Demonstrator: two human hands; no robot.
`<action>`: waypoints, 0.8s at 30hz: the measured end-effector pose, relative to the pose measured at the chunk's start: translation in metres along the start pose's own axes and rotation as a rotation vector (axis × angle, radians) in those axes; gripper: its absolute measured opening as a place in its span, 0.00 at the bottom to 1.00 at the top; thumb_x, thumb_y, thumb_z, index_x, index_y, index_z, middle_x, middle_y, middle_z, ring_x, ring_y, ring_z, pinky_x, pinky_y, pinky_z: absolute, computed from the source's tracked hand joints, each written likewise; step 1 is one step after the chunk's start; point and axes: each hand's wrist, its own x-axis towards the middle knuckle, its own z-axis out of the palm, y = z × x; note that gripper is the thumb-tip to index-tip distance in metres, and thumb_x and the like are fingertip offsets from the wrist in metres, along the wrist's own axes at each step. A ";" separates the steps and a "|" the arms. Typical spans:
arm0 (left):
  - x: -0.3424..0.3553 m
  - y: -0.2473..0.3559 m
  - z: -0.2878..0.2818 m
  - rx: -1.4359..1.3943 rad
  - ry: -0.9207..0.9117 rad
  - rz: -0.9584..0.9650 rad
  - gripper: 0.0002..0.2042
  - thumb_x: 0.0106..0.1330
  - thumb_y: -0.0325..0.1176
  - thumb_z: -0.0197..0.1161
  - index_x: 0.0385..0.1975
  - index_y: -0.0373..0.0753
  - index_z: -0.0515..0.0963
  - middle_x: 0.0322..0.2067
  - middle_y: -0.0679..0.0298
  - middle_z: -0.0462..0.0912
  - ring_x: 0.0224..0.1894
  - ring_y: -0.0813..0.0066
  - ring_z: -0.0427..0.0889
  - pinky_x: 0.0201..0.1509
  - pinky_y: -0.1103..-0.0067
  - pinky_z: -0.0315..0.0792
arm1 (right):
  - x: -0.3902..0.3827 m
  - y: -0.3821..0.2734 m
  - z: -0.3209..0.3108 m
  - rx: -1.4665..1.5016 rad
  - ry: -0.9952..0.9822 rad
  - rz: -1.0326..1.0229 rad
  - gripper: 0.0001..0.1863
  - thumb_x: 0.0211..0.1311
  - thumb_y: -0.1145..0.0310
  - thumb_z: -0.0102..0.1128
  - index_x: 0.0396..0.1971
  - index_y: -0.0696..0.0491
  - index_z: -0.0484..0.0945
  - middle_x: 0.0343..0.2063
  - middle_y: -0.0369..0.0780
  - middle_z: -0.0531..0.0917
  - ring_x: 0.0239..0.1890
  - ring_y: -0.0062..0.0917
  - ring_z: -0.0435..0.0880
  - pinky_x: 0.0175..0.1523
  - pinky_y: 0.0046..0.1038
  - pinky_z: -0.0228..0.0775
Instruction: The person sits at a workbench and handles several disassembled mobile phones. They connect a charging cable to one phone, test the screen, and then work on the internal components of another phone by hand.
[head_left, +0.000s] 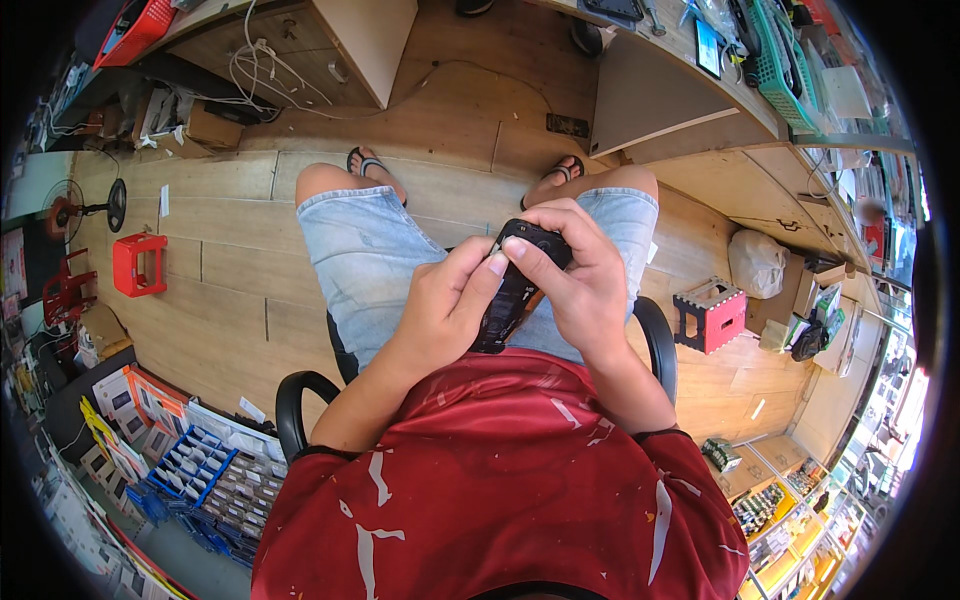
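A black smartphone (506, 306) is held above my lap, tilted, with its inner parts seeming to show as if the back were off. My left hand (450, 296) grips its left side, thumb pressed near the upper part. From the right, my right hand (583, 272) wraps round the top and right edge, its thumb lying across the phone beside the left thumb. Both thumb tips almost meet near the upper left corner. The fingers beneath the phone are hidden.
I sit in a chair with black armrests (294, 412). A red stool (140, 265) and a fan (115, 205) stand at the left, a red and grey step stool (709, 315) at the right. Desks (690, 100) stand ahead; a blue tray of small parts (195, 465) lies lower left.
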 end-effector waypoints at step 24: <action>0.001 -0.007 -0.008 -0.256 0.198 -0.033 0.13 0.86 0.35 0.55 0.52 0.32 0.82 0.35 0.71 0.85 0.37 0.88 0.78 0.42 0.84 0.74 | 0.004 0.001 -0.008 0.369 -0.072 0.166 0.18 0.75 0.75 0.68 0.61 0.61 0.81 0.55 0.40 0.81 0.57 0.23 0.82 0.60 0.27 0.78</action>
